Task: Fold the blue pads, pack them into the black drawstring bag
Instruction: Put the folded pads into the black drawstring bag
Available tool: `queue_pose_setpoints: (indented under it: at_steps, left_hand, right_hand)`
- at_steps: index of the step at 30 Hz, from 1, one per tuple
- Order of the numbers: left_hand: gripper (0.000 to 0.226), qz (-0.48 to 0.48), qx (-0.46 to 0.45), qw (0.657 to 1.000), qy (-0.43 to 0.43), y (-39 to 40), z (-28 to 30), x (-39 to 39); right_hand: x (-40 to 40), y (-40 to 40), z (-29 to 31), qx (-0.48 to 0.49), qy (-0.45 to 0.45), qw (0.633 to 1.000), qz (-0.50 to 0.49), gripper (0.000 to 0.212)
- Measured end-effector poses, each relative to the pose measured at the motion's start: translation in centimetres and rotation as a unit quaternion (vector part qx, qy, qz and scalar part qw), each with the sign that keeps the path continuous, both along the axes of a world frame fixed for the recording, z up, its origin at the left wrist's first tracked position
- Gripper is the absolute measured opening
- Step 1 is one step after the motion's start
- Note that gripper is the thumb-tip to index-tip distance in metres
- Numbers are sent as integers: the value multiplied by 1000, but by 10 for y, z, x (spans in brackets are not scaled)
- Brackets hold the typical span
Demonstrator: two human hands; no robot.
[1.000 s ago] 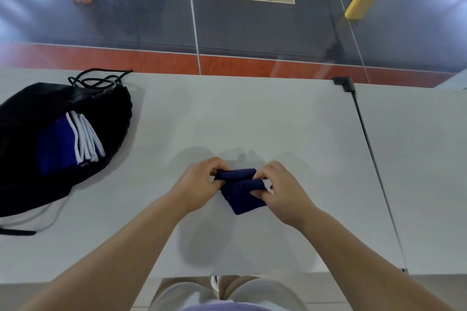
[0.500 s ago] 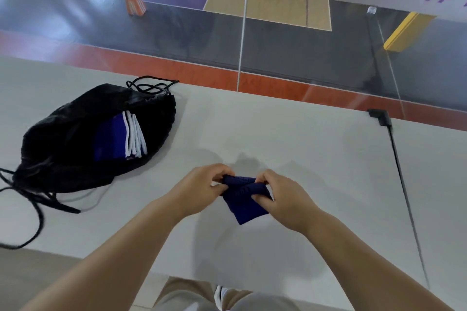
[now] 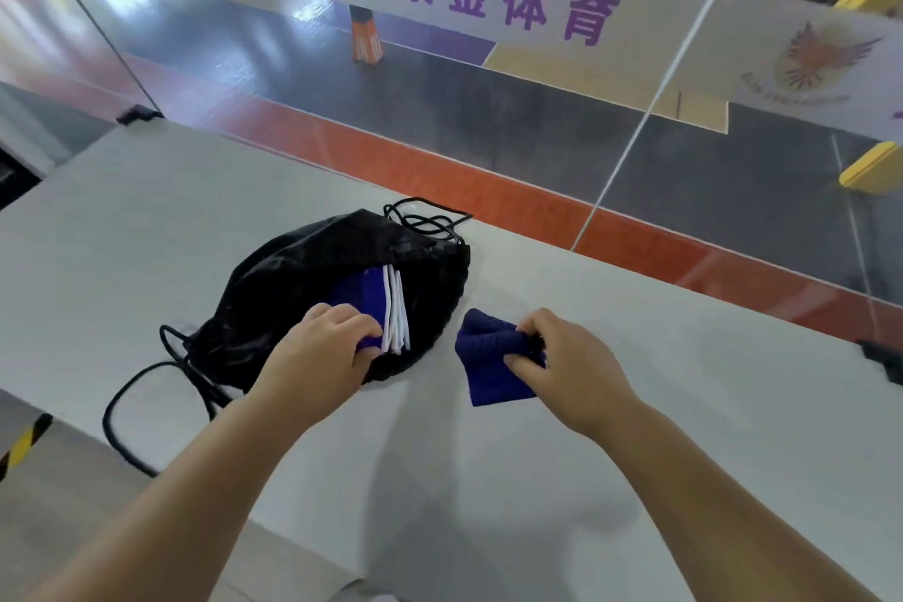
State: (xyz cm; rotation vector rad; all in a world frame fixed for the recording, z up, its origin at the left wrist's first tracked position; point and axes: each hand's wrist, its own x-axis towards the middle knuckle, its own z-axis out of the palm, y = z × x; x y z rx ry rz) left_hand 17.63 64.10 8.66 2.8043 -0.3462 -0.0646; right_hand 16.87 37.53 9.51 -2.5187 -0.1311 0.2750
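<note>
A folded dark blue pad [image 3: 488, 364] hangs just above the white table [image 3: 684, 406], pinched at its right end by my right hand [image 3: 567, 367]. To its left lies the black drawstring bag [image 3: 293, 288], mouth open toward me. Inside it sits another blue pad with white stripes [image 3: 376, 303]. My left hand [image 3: 322, 352] reaches into the bag's mouth, and its curled fingers grip the near edge of the striped pad and the bag opening.
The bag's black cords [image 3: 141, 406] trail off to the left near the table's front edge, and more cord [image 3: 420, 215] loops behind the bag. A glass barrier with a purple-lettered banner [image 3: 503, 0] runs along the table's far edge.
My left hand has let go of the folded pad and moved left into the bag's mouth. My right hand alone now holds the pad. The view has swung left.
</note>
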Motion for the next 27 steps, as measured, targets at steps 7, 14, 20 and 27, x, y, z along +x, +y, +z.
queue_pose_setpoints:
  at_steps: [7,14,20,27]
  left_hand:
    - [31,158,111,981,0,62,0,27]
    - [63,227,10,949,218,99,-4,46]
    - [68,215,-106,953,187,123,-3,54]
    - [75,162,-167,952,200,142,1,62]
  right_hand:
    - [39,80,6,57,-27,997,49,10]
    - [67,150,-18,106,-11,994,37,18]
    - [71,187,-42,7,-20,989,148,22]
    - [99,193,-48,-118,-102,980,120,19]
